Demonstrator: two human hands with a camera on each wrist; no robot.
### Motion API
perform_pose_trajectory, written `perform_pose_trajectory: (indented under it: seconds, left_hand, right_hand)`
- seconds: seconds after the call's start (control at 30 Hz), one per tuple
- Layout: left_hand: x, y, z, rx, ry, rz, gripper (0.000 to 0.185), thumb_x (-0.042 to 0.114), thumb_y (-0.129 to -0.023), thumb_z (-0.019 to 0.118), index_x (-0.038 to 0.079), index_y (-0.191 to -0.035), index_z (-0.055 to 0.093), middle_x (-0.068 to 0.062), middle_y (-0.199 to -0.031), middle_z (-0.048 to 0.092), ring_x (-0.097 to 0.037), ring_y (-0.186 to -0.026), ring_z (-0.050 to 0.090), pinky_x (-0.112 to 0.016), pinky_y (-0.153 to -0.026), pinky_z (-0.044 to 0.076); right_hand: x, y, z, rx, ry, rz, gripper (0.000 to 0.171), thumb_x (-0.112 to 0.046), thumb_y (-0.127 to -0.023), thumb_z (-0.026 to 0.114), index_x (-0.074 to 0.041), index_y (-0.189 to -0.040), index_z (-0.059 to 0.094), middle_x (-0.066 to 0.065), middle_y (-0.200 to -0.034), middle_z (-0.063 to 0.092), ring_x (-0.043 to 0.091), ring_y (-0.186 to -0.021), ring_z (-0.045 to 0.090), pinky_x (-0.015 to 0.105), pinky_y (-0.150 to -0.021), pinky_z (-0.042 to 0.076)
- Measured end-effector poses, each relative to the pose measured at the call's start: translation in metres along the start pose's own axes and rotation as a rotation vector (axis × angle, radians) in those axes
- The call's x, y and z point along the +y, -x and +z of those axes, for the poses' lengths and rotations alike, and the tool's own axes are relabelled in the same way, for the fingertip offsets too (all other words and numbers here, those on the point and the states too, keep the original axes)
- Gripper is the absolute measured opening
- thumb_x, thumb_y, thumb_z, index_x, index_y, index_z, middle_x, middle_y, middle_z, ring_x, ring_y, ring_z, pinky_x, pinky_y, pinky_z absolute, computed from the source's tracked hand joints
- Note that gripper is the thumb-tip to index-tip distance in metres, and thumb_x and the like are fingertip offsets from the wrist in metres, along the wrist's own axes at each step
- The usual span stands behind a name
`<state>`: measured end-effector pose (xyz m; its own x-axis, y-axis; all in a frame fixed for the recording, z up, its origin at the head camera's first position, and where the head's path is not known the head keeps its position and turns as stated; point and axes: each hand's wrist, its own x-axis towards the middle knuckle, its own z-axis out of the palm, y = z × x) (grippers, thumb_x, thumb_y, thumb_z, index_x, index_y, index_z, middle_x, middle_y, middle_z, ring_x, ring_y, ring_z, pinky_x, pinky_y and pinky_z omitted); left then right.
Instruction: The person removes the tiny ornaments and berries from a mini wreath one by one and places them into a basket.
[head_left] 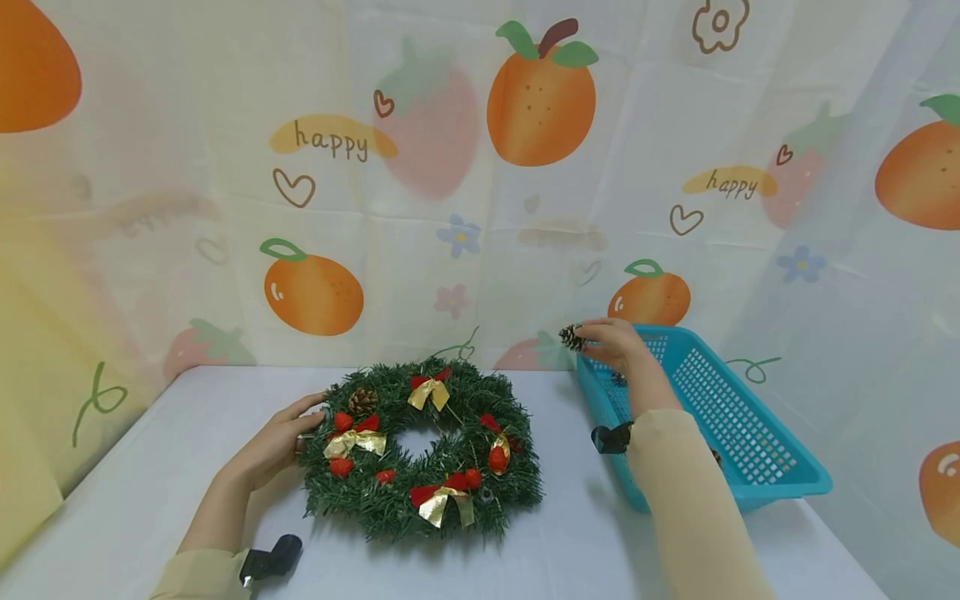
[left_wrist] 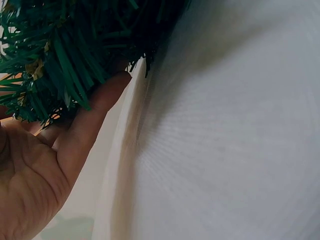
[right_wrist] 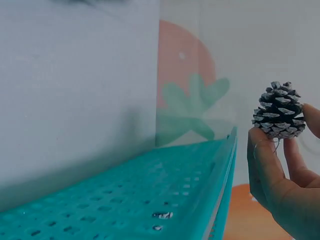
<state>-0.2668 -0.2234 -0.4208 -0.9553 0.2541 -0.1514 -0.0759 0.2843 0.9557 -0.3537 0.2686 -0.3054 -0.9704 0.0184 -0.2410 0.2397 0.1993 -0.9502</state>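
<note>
The word "happy" [head_left: 331, 140] is on the fruit curtain [head_left: 187, 208] two times. One is on the left, and a smaller "happy" [head_left: 731, 183] is on the right.

Bare table [head_left: 570, 508] between wreath [head_left: 420, 450], basket [head_left: 738, 425].

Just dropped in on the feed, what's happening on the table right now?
A person is working on a green wreath lying flat on the white table, already hung with red and gold bows and a pine cone. The left hand rests against the wreath's outer left edge. The right hand pinches a frosted pine cone at the near rim of the blue basket, which sits to the wreath's right.
</note>
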Motion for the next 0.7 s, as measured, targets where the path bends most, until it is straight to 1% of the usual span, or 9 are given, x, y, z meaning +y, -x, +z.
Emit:
perform_pose_trajectory:
  seconds: [0.17, 0.27, 0.37, 0.53, 0.7]
  left_hand:
    - [0.0, -0.001, 0.0, -0.007, -0.008, -0.005, 0.065, 0.034, -0.107, 0.039, 0.011, -0.16, 0.009, -0.023, -0.156, 0.016, -0.006, -0.066, 0.034, -0.027, -0.064, 0.041]
    - [-0.002, -0.002, -0.001, -0.01, -0.013, -0.007, 0.066, 0.035, -0.107, 0.039, 0.012, -0.161, 0.008, -0.024, -0.156, 0.015, -0.007, -0.067, 0.033, -0.028, -0.065, 0.041]
    - [-0.004, -0.002, -0.002, -0.013, -0.016, -0.008, 0.066, 0.035, -0.107, 0.039, 0.013, -0.161, 0.007, -0.024, -0.156, 0.015, -0.008, -0.067, 0.033, -0.03, -0.068, 0.042]
    - [-0.004, -0.002, -0.002, -0.017, 0.001, -0.002, 0.066, 0.035, -0.107, 0.039, 0.012, -0.161, 0.008, -0.024, -0.155, 0.019, -0.006, -0.068, 0.038, -0.029, -0.071, 0.047]
    - [-0.003, -0.002, -0.001, -0.015, 0.005, 0.002, 0.066, 0.035, -0.107, 0.039, 0.011, -0.16, 0.008, -0.024, -0.153, 0.023, -0.005, -0.071, 0.043, -0.029, -0.073, 0.049]
  right_hand:
    - [0.004, 0.003, -0.012, -0.001, -0.039, -0.001, 0.063, -0.011, -0.102, 0.05, -0.002, -0.157, 0.021, 0.014, -0.168, 0.006, 0.03, -0.154, 0.02, 0.04, -0.121, 0.031]
    - [0.006, 0.003, -0.017, 0.002, -0.058, -0.004, 0.061, -0.009, -0.102, 0.048, 0.001, -0.156, 0.021, 0.014, -0.167, 0.006, 0.029, -0.154, 0.018, 0.04, -0.121, 0.03]
    - [0.008, 0.004, -0.02, 0.012, -0.074, 0.0, 0.058, -0.009, -0.102, 0.047, 0.003, -0.154, 0.025, 0.015, -0.167, 0.006, 0.03, -0.155, 0.016, 0.04, -0.121, 0.03]
    - [0.006, 0.008, -0.026, 0.024, -0.095, 0.012, 0.059, -0.011, -0.102, 0.049, 0.002, -0.155, 0.025, 0.014, -0.168, 0.002, 0.031, -0.156, 0.009, 0.039, -0.121, 0.03]
    - [0.002, 0.012, -0.036, 0.024, -0.122, 0.019, 0.064, -0.014, -0.102, 0.051, -0.002, -0.157, 0.02, 0.015, -0.167, 0.0, 0.03, -0.156, 0.009, 0.037, -0.121, 0.03]
